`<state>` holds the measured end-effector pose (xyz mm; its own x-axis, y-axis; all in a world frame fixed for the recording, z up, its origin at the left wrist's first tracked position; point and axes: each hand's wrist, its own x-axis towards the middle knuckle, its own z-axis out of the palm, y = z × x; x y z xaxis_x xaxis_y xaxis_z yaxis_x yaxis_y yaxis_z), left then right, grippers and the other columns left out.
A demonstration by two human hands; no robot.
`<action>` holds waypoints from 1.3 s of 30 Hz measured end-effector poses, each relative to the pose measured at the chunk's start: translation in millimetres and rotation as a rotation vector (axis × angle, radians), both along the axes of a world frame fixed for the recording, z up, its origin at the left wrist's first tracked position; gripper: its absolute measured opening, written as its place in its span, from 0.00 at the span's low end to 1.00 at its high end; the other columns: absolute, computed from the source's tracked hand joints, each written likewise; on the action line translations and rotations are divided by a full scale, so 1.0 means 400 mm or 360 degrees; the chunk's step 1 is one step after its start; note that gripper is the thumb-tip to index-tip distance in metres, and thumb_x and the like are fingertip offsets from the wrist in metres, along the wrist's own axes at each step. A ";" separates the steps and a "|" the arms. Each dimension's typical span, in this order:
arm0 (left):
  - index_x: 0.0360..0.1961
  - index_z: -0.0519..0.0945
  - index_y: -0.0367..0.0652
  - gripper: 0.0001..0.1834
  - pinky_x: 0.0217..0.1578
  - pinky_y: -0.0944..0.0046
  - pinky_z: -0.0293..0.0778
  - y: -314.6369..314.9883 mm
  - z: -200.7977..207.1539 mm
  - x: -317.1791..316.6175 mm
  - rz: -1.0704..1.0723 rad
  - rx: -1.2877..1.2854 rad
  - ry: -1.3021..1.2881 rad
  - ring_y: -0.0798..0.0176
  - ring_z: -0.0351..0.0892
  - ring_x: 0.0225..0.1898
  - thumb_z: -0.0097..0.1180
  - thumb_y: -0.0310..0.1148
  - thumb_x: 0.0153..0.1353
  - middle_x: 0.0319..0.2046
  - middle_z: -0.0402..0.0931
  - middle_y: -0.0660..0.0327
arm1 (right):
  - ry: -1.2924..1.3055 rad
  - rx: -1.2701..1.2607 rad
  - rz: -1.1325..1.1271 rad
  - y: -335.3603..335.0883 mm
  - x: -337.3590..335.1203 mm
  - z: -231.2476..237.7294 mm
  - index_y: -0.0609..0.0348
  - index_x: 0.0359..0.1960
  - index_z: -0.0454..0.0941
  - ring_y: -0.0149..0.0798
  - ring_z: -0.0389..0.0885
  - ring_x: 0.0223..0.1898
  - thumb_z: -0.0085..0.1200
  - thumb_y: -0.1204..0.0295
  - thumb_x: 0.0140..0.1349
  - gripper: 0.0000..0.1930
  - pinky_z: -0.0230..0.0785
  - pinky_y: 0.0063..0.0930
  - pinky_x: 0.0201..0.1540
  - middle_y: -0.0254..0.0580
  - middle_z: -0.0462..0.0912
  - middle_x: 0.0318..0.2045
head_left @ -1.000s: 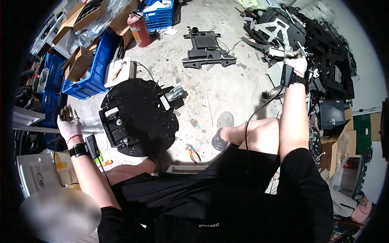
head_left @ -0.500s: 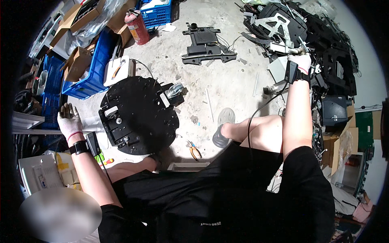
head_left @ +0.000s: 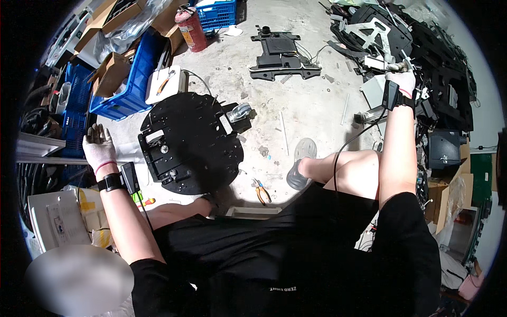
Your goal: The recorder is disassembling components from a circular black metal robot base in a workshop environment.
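Observation:
My left hand (head_left: 99, 149), in a white glove with greyed fingers, is raised at the left with its fingers apart and holds nothing. It is near a metal rail (head_left: 53, 158) and left of a round black plate (head_left: 195, 142) lying on the floor. The plate has many holes, and a caster wheel (head_left: 240, 112) sticks out at its far right edge. Far to the right, my gloved right hand (head_left: 402, 80) has its fingers curled beside a silver bracket (head_left: 376, 34) on a heap of black parts. What those fingers hold, if anything, I cannot make out.
Orange-handled pliers (head_left: 262, 192) lie near my legs. A black flat assembly with wires (head_left: 284, 55) lies farther off on the floor. A red fire extinguisher (head_left: 191, 31) and a blue crate (head_left: 122, 100) stand at the far left. An open cardboard box (head_left: 446, 201) is at the right.
The whole view has shifted, so the floor items appear slightly farther right and higher. My hands keep nearly the same poses.

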<state>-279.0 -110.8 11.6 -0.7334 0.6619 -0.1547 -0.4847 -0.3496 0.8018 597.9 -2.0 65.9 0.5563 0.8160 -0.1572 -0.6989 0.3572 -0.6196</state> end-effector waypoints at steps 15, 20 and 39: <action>0.52 0.75 0.38 0.21 0.65 0.40 0.69 -0.023 0.000 -0.052 0.0045 0.0067 0.0016 0.44 0.75 0.61 0.37 0.44 0.79 0.56 0.79 0.51 | -0.0071 -0.0078 0.0087 0.047 -0.022 -0.033 0.56 0.29 0.72 0.34 0.66 0.20 0.31 0.56 0.78 0.24 0.63 0.28 0.23 0.35 0.71 0.21; 0.52 0.75 0.39 0.21 0.64 0.40 0.69 -0.027 0.009 -0.035 0.0084 0.0057 0.0004 0.44 0.75 0.61 0.37 0.44 0.78 0.56 0.79 0.51 | -0.0011 0.0024 0.0221 0.055 -0.017 -0.048 0.55 0.30 0.73 0.34 0.68 0.23 0.30 0.52 0.80 0.26 0.64 0.27 0.24 0.33 0.70 0.21; 0.51 0.75 0.39 0.21 0.66 0.43 0.66 -0.053 0.013 -0.029 0.0079 0.0075 -0.0032 0.48 0.76 0.60 0.37 0.44 0.78 0.55 0.79 0.53 | -0.0354 -0.0155 0.0168 0.057 -0.168 -0.023 0.52 0.35 0.76 0.31 0.66 0.22 0.33 0.54 0.80 0.22 0.57 0.26 0.22 0.33 0.74 0.26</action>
